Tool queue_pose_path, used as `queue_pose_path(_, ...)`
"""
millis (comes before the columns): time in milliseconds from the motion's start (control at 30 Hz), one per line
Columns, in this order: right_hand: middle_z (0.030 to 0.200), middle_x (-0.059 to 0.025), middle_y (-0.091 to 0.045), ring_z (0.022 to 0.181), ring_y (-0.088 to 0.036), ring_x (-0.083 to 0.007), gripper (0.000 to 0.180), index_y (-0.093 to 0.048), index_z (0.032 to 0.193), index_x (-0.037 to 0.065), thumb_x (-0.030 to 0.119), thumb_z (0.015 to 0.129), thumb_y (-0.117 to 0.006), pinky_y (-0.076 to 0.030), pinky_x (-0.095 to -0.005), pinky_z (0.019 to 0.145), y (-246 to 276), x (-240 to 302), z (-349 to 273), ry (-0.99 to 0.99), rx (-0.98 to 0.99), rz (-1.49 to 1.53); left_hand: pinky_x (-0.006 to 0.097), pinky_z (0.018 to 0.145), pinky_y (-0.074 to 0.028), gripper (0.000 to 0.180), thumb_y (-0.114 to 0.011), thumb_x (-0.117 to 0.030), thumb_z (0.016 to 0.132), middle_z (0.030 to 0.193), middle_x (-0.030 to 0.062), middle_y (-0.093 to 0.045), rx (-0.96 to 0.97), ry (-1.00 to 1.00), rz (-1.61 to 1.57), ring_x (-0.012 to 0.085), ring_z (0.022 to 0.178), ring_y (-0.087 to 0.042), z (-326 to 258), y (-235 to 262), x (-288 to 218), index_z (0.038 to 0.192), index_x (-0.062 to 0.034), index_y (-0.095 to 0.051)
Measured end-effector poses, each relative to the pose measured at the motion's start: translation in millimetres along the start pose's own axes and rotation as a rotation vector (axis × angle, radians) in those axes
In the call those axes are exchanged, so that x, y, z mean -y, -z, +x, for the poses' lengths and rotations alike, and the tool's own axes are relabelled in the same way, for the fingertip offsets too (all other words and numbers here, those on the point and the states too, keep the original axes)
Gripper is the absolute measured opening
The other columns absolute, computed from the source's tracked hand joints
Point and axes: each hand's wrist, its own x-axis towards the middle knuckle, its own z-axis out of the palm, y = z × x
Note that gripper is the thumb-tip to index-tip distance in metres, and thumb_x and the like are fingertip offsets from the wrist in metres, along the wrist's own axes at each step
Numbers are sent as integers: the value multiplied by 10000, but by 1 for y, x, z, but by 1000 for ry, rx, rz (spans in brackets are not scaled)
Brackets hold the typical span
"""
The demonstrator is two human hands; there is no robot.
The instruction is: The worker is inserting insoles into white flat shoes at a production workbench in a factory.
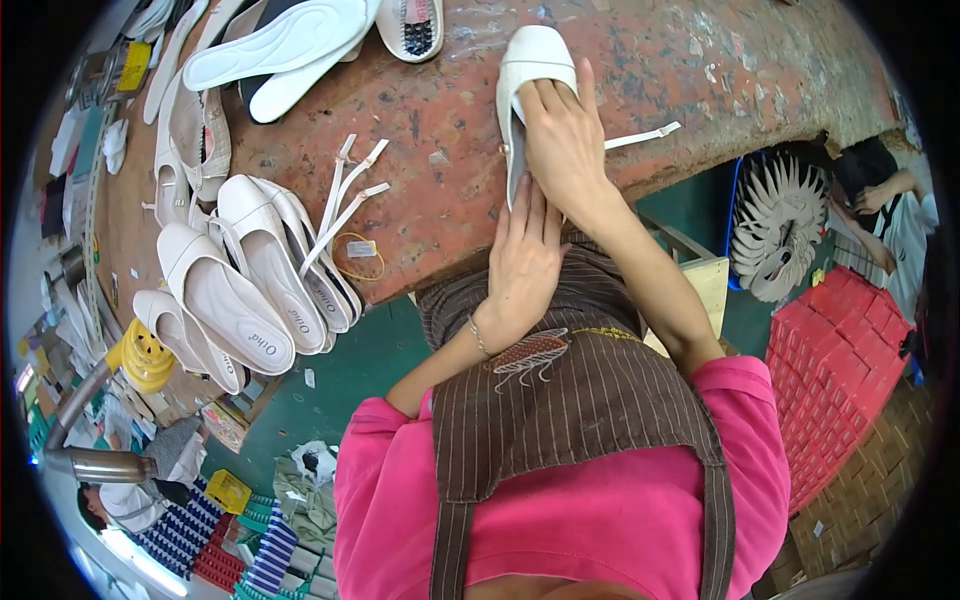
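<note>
A cream closed-toe slingback shoe (pixel 538 52) lies on the worn bench, toe pointing away from me. My right hand (pixel 563 140) reaches into its opening; the fingertips are hidden under the upper, and one straight finger lies outside along the shoe's right side. My left hand (pixel 525 255) rests at the heel end with its fingers stretched flat and pointing forward. Between the hands a strip of grey insole (pixel 517 150) shows. A thin cream strap (pixel 643 136) sticks out to the right of the shoe.
Several similar cream shoes (pixel 225 335) stand at the bench's left edge. White insoles (pixel 275 45) lie piled behind them. A yellow lamp-like fixture (pixel 147 357) is at left. Red crates (pixel 840 365) and a blue-edged container of fanned beige pieces (pixel 775 230) stand right. Other people work at both sides.
</note>
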Motion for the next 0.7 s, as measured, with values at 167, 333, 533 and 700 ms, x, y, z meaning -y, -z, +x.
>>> queue_pose_path(167,1172,-279,-599,1148,-576,-402,437,-512,1240,-111,35,829,-537,-240,-550,1151,-32,-3,-22,193,-491,-180,492,1133,-308,524,-535,-151,885,1451,233,-431,-34,-30,-6,387,1413,-320,-7,-11,6,1362,60,-487)
queue_pose_path(333,1066,-238,-610,1071,-598,-379,355,-566,1127,-85,80,813,-536,-254,-520,1153,-11,-5,11,161,-300,-160,470,1107,-347,525,-669,-115,789,1295,231,-552,-150,4,40,383,1342,-403,5,-2,1,1277,47,-563)
queue_pose_path(533,1278,-370,-495,1236,-493,-468,632,-417,1284,-191,108,772,-636,-189,-587,1159,-17,3,2,77,-186,-265,486,1144,-299,445,-532,-135,861,1357,220,-515,-37,4,28,386,1381,-365,1,-4,1,1249,80,-572)
queue_pose_path(700,1309,-340,-480,1283,-446,-449,664,-414,1308,-144,209,808,-670,-194,-584,1158,-48,5,0,88,-398,-354,504,1117,-323,418,-560,-152,824,1184,245,-593,-240,-62,-69,415,1285,-435,0,-12,9,1157,93,-619)
